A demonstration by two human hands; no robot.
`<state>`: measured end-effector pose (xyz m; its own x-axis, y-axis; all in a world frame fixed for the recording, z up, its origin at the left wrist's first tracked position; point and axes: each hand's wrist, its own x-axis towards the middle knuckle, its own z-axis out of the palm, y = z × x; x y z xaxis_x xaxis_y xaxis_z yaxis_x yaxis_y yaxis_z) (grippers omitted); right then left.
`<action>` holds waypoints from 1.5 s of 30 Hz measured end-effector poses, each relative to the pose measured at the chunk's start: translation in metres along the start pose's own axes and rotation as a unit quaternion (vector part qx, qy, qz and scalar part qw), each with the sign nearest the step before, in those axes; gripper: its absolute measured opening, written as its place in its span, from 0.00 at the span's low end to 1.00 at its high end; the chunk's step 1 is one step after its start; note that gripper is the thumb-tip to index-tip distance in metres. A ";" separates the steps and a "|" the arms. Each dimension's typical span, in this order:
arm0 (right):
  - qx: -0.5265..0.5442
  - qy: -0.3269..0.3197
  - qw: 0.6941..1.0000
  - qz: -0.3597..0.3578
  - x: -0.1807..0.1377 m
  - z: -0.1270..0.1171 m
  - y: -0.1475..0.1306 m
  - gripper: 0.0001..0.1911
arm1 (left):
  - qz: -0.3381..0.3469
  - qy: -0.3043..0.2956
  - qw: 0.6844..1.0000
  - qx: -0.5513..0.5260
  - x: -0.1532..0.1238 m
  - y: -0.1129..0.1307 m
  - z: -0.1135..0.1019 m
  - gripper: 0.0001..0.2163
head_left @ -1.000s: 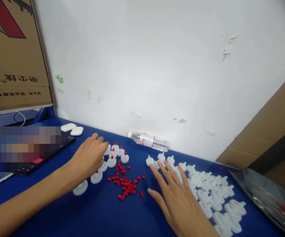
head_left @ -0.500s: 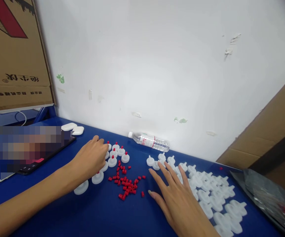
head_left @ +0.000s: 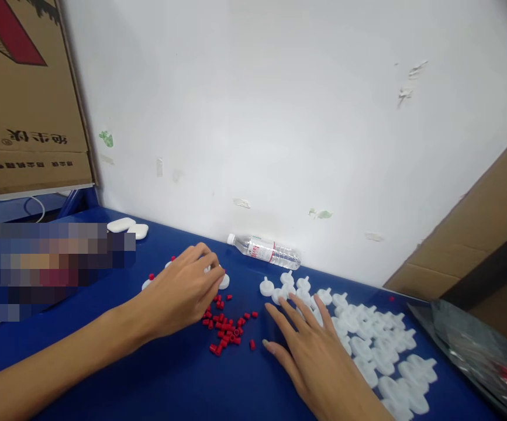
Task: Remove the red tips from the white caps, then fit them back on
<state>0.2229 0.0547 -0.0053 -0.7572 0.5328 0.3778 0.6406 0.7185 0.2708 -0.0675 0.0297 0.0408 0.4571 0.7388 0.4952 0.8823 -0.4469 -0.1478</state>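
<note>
In the head view, my left hand [head_left: 185, 286] hovers over the white round pieces with red caps, its fingers curled together. Its fingertips are close to one white capped piece [head_left: 224, 282], and whatever they hold is hidden. More capped pieces [head_left: 148, 284] peek out behind my wrist. Small red tubular caps [head_left: 224, 327] lie in a loose heap just right of my left hand. My right hand [head_left: 314, 351] rests palm down with fingers spread, touching or just above the edge of a spread of white discs with short stems [head_left: 362, 348], which carry no red caps.
A clear water bottle [head_left: 264, 250] lies on the blue table [head_left: 148, 380] against the white wall. White rounded cases [head_left: 138, 231] and a blurred-out device [head_left: 51, 257] are at left. Cardboard boxes [head_left: 29, 105] flank both sides. A dark plastic bag [head_left: 476, 345] lies far right.
My left hand has moved right, from the left side of the capped pieces to over their right side, now covering most of them. My right hand stays in place.
</note>
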 end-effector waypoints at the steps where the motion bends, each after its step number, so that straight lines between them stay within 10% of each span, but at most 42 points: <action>1: 0.010 0.007 1.000 0.006 0.000 -0.001 0.000 0.24 | 0.021 0.000 1.000 -0.008 -0.001 0.001 0.002 0.10; 24: -0.020 0.022 0.999 0.028 0.002 -0.009 0.001 0.23 | 0.020 -0.146 0.982 0.114 -0.008 -0.015 0.030 0.14; 45: -0.018 0.040 0.999 0.032 -0.005 0.001 0.002 0.29 | 0.037 -0.123 0.985 0.112 -0.011 -0.016 0.032 0.11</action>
<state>0.2280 0.0536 -0.0075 -0.7029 0.5391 0.4639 0.6927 0.6669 0.2746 -0.0828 0.0446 0.0099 0.5109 0.8202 0.2572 0.8353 -0.4030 -0.3741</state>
